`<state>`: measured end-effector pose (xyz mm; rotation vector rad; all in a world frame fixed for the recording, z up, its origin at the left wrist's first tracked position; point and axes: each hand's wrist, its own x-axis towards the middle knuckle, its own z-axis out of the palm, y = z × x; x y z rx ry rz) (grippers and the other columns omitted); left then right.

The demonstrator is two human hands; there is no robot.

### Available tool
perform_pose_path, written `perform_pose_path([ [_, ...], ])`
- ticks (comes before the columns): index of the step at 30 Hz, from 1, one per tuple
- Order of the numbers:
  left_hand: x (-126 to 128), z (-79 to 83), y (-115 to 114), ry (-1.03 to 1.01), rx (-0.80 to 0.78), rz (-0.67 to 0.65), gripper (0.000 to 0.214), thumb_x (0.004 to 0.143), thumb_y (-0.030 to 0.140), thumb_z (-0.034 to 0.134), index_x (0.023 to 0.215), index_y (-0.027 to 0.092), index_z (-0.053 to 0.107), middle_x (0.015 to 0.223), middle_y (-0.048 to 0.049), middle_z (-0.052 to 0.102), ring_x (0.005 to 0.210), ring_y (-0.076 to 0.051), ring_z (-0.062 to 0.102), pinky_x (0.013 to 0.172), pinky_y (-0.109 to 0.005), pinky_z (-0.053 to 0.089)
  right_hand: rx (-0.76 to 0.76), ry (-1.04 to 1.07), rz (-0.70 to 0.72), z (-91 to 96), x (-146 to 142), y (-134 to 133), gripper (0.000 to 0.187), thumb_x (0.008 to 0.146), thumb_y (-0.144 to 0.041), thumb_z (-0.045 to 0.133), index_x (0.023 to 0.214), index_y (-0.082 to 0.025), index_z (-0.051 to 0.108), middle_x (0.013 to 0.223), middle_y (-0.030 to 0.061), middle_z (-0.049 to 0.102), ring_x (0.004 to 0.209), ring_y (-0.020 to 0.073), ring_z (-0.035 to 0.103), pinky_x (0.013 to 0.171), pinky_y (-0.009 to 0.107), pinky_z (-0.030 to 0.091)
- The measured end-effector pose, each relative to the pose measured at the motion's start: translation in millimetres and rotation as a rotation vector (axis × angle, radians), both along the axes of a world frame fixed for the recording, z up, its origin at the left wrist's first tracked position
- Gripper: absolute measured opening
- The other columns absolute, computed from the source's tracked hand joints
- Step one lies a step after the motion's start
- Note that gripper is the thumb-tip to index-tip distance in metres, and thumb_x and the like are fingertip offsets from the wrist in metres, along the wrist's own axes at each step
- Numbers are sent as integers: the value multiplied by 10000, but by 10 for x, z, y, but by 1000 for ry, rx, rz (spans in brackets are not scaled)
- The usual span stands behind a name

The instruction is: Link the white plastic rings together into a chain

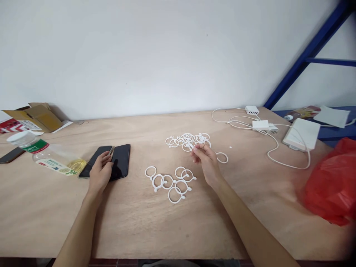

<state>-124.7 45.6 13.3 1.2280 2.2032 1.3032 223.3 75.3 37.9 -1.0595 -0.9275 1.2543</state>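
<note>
My right hand (205,161) is closed in a pinch at the near edge of a heap of white plastic rings (187,140). A small white piece shows at its fingertips; its full shape blends with the heap behind. One loose white ring (222,158) lies just right of that hand. Nearer to me, several white rings with small tabs (174,195) lie spread flat, some overlapping. My left hand (100,170) rests over two dark phones, the left phone (88,168) and the right phone (121,161). Its fingers are curled together around something thin that I cannot make out.
A clear bottle with yellow liquid (52,165) lies at the left, near an opened cardboard box (41,116) and another dark phone (11,155). White chargers (260,125) with cables, a white box (302,134) and a red plastic bag (333,185) are at the right.
</note>
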Motion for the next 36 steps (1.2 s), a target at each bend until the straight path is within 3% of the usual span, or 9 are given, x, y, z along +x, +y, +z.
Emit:
perform_pose_path([
  [4,-95,-56,-12,-96,33,-63,591,674,198,535,1264,240,528,1234,-75,624,1203,-260,552,1063,-431,409,-16,41,-30,20,1,7,214,676,-374,685,747,-211,565,608,-37,586,500,96,455,496,249,345],
  [11,-67,14,-39,-241,45,-133,677,584,196,594,1254,251,515,1281,-78,586,1278,-303,476,1095,-490,366,-31,54,-46,22,11,19,201,685,-361,677,779,-199,601,594,-41,557,508,93,450,498,245,346],
  [21,-98,8,-57,-236,39,-210,755,538,229,698,1268,263,507,1325,-69,553,1302,-299,449,1143,-465,308,-36,32,-43,36,9,15,199,684,-377,678,752,-204,607,599,-39,560,503,94,448,495,250,345],
  [36,-67,0,-60,-210,63,-212,762,549,267,739,1273,257,503,1289,-84,566,1288,-286,468,1135,-450,327,-33,31,-39,25,1,11,190,689,-361,678,764,-199,611,598,-37,563,509,91,445,496,242,345],
])
